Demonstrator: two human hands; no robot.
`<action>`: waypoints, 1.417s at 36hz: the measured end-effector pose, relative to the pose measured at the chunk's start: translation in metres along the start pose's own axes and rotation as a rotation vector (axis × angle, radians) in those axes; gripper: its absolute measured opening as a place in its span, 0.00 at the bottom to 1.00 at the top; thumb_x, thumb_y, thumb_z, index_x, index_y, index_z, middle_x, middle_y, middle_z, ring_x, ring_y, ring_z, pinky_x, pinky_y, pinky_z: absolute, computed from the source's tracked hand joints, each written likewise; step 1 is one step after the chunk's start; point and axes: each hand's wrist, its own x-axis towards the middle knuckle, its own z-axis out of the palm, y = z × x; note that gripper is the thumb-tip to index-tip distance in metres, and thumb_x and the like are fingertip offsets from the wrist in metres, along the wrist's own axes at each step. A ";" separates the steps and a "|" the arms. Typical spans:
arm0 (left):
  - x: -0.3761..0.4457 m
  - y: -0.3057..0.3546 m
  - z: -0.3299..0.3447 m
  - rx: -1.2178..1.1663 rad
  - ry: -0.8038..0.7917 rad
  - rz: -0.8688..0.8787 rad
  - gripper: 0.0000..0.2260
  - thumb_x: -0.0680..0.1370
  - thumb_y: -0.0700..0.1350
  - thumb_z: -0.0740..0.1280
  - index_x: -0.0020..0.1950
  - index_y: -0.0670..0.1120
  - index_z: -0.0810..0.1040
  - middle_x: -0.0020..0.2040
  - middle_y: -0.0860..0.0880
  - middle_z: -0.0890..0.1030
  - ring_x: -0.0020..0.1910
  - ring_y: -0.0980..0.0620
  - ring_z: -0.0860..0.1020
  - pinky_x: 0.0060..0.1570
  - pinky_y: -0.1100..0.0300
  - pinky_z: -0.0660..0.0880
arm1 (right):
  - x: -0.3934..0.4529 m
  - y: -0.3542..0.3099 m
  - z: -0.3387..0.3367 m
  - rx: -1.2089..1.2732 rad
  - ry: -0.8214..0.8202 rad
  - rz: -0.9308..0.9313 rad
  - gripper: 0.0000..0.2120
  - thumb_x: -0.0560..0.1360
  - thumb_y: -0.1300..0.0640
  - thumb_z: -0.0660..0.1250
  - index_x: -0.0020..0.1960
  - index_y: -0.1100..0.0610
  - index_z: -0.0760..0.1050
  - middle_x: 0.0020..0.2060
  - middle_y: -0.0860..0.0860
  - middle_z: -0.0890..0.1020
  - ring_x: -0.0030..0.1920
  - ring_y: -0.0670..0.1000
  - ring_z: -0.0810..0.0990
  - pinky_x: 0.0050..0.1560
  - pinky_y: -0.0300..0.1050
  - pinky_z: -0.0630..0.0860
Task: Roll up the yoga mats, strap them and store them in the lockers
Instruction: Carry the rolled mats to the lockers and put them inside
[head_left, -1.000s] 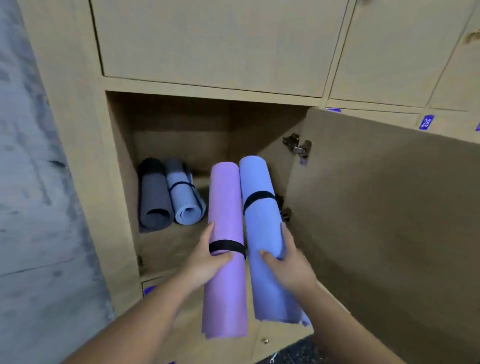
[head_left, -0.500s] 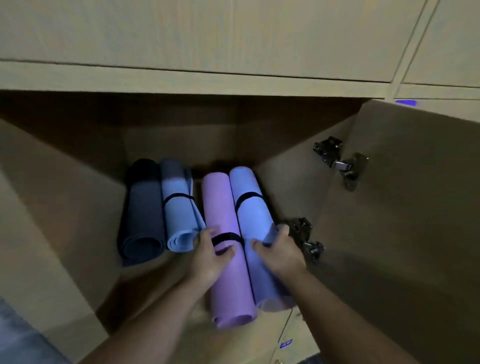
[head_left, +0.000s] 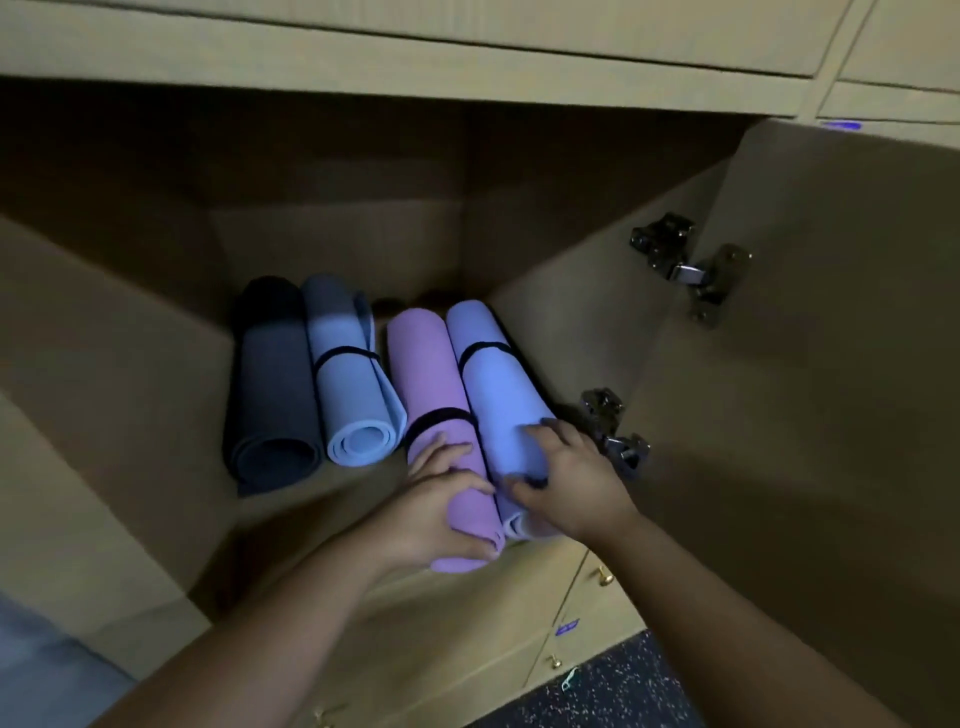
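Mats (head_left: 457, 415) pushed deeper, strap (head_left: 441, 417) partly hidden

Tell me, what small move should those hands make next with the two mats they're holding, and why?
Probably push both rolls a little deeper. The left hand grips the purple mat and the right hand the blue mat, and their near ends still overhang the locker's front edge, while the grey mat and light blue mat lie fully inside.

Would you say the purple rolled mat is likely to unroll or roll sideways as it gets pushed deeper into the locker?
The purple mat probably stays rolled, since a black strap circles it. Sideways rolling seems unlikely: it lies against the blue mat, with the left hand gripping its near end. It looks soft, so it may flex slightly.
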 end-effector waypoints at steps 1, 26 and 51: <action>-0.002 -0.002 0.003 0.005 0.003 0.023 0.37 0.57 0.71 0.63 0.63 0.59 0.75 0.70 0.63 0.54 0.74 0.60 0.41 0.69 0.67 0.44 | -0.006 0.000 0.000 -0.011 0.006 0.007 0.33 0.73 0.40 0.66 0.74 0.48 0.62 0.73 0.50 0.64 0.71 0.56 0.64 0.66 0.50 0.67; 0.047 -0.007 0.002 0.385 0.314 -0.125 0.16 0.68 0.51 0.75 0.54 0.51 0.81 0.54 0.49 0.75 0.59 0.45 0.71 0.56 0.54 0.66 | 0.057 -0.018 0.005 -0.107 0.003 0.051 0.28 0.78 0.48 0.60 0.74 0.58 0.62 0.72 0.57 0.64 0.73 0.61 0.59 0.69 0.53 0.65; 0.066 -0.031 -0.033 0.319 0.333 -0.292 0.18 0.77 0.52 0.68 0.66 0.53 0.77 0.67 0.53 0.73 0.67 0.49 0.70 0.65 0.58 0.59 | 0.104 -0.002 0.023 -0.035 -0.078 -0.035 0.26 0.79 0.53 0.59 0.77 0.50 0.58 0.78 0.51 0.53 0.78 0.56 0.48 0.75 0.56 0.53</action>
